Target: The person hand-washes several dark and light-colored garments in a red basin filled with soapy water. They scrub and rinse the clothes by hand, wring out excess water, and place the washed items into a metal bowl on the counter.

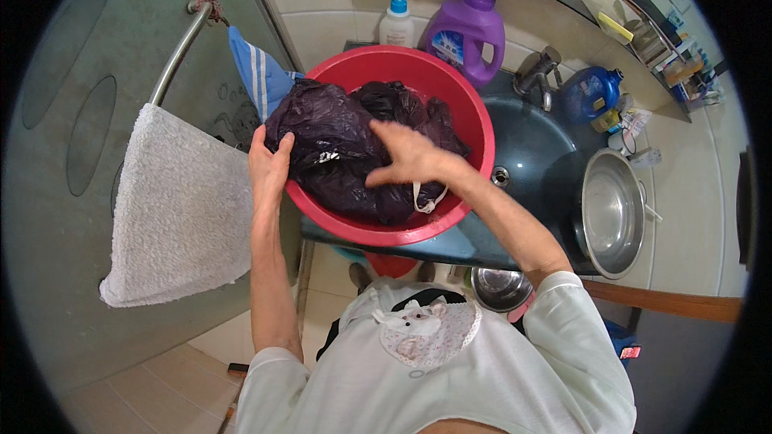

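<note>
A wet, dark purple garment (338,126) with a small white print and a pale drawstring (427,200) lies bunched in a red plastic basin (476,102). My left hand (271,155) grips the garment at the basin's left rim, thumb on top and fingers at its outer edge. Over the right part of the cloth is my right hand (410,157), slightly blurred, its thumb and fingers spread; whether it touches the fabric is hard to tell. Part of the garment is hidden under that hand.
The basin stands on a dark counter beside a sink (531,150) with a metal faucet (537,72). Behind are a purple detergent bottle (467,30) and a white pump bottle (397,27). A steel bowl (612,214) is at right; a grey towel (181,211) hangs left.
</note>
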The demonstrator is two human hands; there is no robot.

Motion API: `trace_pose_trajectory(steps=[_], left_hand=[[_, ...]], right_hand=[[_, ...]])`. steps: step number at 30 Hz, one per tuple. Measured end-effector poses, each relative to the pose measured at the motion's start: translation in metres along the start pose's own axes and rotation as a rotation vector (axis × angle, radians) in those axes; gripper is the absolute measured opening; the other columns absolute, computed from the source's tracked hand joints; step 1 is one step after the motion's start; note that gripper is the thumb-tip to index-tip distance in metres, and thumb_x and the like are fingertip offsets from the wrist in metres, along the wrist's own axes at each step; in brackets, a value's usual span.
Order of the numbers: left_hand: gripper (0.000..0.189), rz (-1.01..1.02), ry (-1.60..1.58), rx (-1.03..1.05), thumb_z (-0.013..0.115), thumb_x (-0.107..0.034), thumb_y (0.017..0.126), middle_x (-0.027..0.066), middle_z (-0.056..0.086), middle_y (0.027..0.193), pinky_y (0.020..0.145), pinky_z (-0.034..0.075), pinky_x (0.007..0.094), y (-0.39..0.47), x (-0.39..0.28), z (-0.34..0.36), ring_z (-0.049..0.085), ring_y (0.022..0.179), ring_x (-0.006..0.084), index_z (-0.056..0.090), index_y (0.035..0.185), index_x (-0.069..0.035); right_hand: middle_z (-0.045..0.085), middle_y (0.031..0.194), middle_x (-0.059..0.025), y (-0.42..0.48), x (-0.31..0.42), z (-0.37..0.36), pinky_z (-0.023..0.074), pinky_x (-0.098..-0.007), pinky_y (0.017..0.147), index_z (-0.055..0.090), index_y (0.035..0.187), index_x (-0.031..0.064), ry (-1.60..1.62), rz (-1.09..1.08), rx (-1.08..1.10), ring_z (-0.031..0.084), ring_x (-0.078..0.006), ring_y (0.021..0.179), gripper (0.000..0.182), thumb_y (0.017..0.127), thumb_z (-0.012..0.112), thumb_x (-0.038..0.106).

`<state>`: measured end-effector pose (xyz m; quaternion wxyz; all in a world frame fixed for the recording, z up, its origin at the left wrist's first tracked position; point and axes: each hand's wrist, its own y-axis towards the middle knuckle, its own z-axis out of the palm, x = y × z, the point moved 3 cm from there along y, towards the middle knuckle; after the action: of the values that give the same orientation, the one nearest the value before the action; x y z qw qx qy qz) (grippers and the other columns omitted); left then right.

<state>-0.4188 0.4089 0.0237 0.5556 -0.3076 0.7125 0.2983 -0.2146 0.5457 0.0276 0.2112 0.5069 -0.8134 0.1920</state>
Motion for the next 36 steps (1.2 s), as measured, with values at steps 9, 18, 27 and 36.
trace_pose_trajectory(steps=[9, 18, 27, 36], left_hand=[[0.043, -0.044, -0.063, -0.045, 0.068, -0.012, 0.076, 0.0129, 0.061, 0.099, 0.079, 0.046, 0.0303, 0.045, 0.035, 0.013, 0.058, 0.088, 0.0179, 0.052, 0.111, 0.007], [0.034, 0.139, 0.18, 0.019, 0.064, -0.024, 0.084, 0.0108, 0.06, 0.093, 0.07, 0.05, 0.0289, -0.022, -0.046, 0.024, 0.06, 0.081, 0.0193, 0.052, 0.105, 0.001], [0.091, -0.872, -1.364, 0.736, 0.049, -0.069, 0.076, 0.0356, 0.031, 0.132, 0.103, 0.023, 0.0613, -0.08, -0.023, 0.101, 0.032, 0.124, 0.0493, 0.041, 0.121, 0.009], [0.062, -0.678, -1.314, 0.535, 0.046, -0.065, 0.08, 0.0044, 0.06, 0.112, 0.093, 0.042, 0.0457, -0.044, -0.015, 0.13, 0.054, 0.106, 0.0253, 0.055, 0.116, -0.016]], right_hand=[[0.063, 0.093, -0.0168, 0.008, -0.009, 0.016, 0.0481, -0.0433, 0.075, 0.058, 0.105, 0.0089, -0.113, -0.022, -0.196, 0.061, -0.0335, 0.09, 0.041, 0.065, 0.057, 0.003], [0.064, 0.098, -0.0105, 0.004, -0.026, -0.097, 0.0452, -0.026, 0.082, 0.059, 0.107, -0.0044, 0.527, 0.019, -0.622, 0.059, -0.0177, 0.09, 0.04, 0.068, 0.051, -0.01], [0.062, 0.103, -0.0095, 0.014, 0.018, -0.159, 0.0452, -0.0242, 0.081, 0.058, 0.112, -0.0033, 0.785, -0.057, -0.77, 0.057, -0.0149, 0.092, 0.046, 0.067, 0.051, -0.008], [0.059, 0.087, -0.0221, -0.034, 0.006, -0.035, 0.0454, -0.0462, 0.079, 0.061, 0.091, 0.0018, 0.117, -0.09, -0.314, 0.057, -0.0392, 0.088, 0.028, 0.066, 0.051, 0.006]])
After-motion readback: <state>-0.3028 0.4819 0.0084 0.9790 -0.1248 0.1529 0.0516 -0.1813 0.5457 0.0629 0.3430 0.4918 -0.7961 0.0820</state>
